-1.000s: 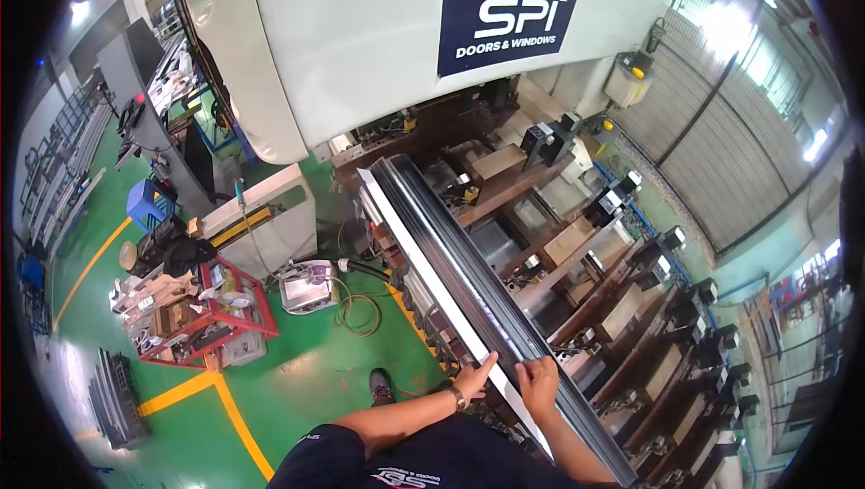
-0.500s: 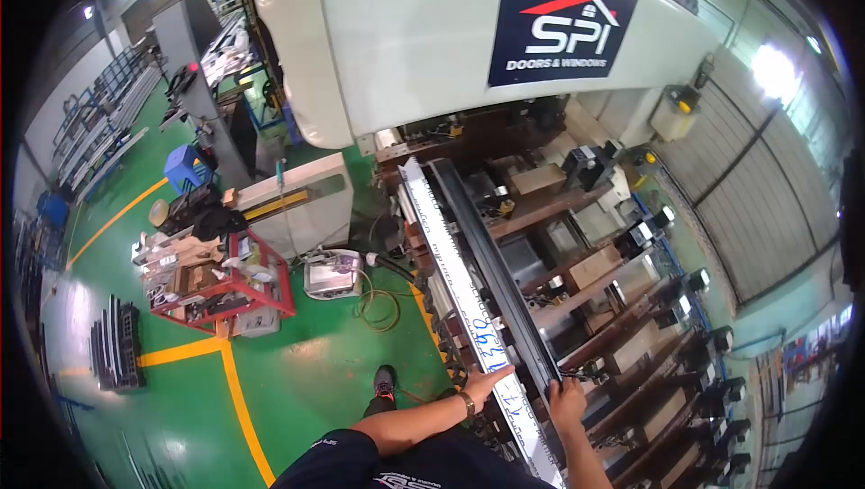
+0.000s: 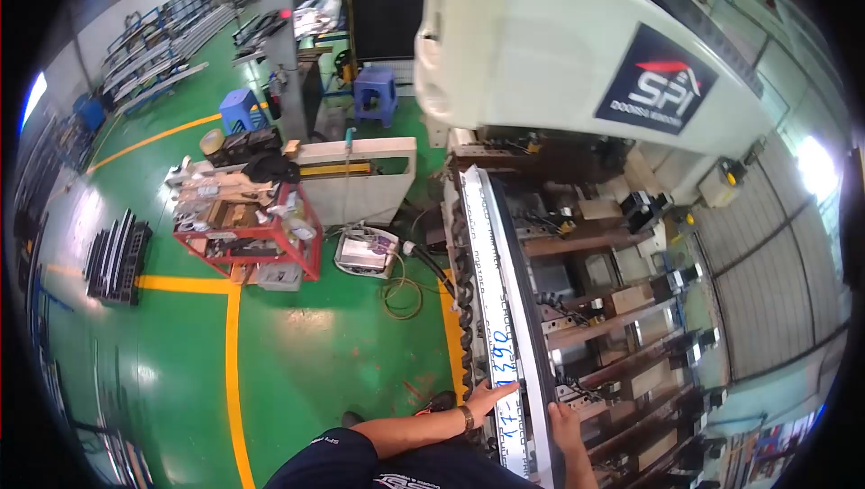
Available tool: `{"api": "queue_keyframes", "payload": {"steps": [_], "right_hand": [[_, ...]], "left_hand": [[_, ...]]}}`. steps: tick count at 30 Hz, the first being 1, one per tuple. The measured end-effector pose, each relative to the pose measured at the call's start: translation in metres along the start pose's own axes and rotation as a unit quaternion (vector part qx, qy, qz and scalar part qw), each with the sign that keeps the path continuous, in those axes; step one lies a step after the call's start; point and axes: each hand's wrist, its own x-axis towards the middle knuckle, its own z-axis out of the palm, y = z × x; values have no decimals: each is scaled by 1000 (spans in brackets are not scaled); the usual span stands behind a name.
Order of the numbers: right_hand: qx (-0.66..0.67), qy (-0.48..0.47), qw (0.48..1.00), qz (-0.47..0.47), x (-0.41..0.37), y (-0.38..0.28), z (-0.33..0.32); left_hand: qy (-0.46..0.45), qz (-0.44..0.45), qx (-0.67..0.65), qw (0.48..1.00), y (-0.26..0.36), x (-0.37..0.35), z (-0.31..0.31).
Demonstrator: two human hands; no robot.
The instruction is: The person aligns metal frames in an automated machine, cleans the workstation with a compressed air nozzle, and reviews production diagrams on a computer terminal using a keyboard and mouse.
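A long window-frame profile (image 3: 498, 309), covered in white printed film with blue handwritten numbers, lies lengthwise along the machine bed. At its near part my left hand (image 3: 489, 399) grips the left edge, with a finger stretched over the white face. My right hand (image 3: 565, 423) is closed around the dark right side of the profile, a little closer to me. The undersides of both hands' grips are hidden by the profile.
The white machine gantry (image 3: 532, 47) stands over the profile's far end. Dark clamp supports (image 3: 622, 327) run along the right. To the left are a red cart (image 3: 311, 246) loaded with tools and scraps, a metal box (image 3: 365, 252) with a coiled hose, and blue stools (image 3: 375, 92).
The view has swung left. The profile appears rolled: its dark grooved face showed broadly before, and a second pale face now shows beside the printed one. Both hands keep their hold.
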Motion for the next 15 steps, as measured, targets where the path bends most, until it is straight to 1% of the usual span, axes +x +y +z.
{"api": "queue_keyframes", "payload": {"steps": [1,2,3,4,5,7,8,9,10,12,13,15], "right_hand": [[12,-30,999,11,-8,-8,10],[40,-30,999,13,-21,-40,21],[42,-28,999,-9,-30,-53,38],[45,-27,998,-31,-40,-57,51],[102,-50,993,-8,-40,-24,77],[156,-90,984,10,-51,-30,97],[183,-109,977,23,-62,-42,109],[217,-122,968,36,-74,-55,121],[190,-118,974,29,-86,-67,133],[138,-114,984,8,-114,-106,162],[114,-133,984,11,-130,-126,174],[74,-155,984,-50,-143,-129,209]], "left_hand": [[-8,4,-11,1000,-5,-2,-12],[-14,10,-22,1000,-8,-5,-26],[-25,7,-39,999,-6,-17,-38],[-31,16,-50,998,-3,-26,-49],[-37,27,-60,997,-3,-34,-62],[-30,45,-61,997,2,-59,-90],[-37,49,-42,997,7,-75,-106],[-55,64,-59,995,11,-93,-123],[-74,79,-77,991,12,-114,-140],[-50,98,-83,990,10,-154,-179],[-37,112,-87,989,12,-172,-199],[-24,140,-106,984,15,-215,-237]]}}
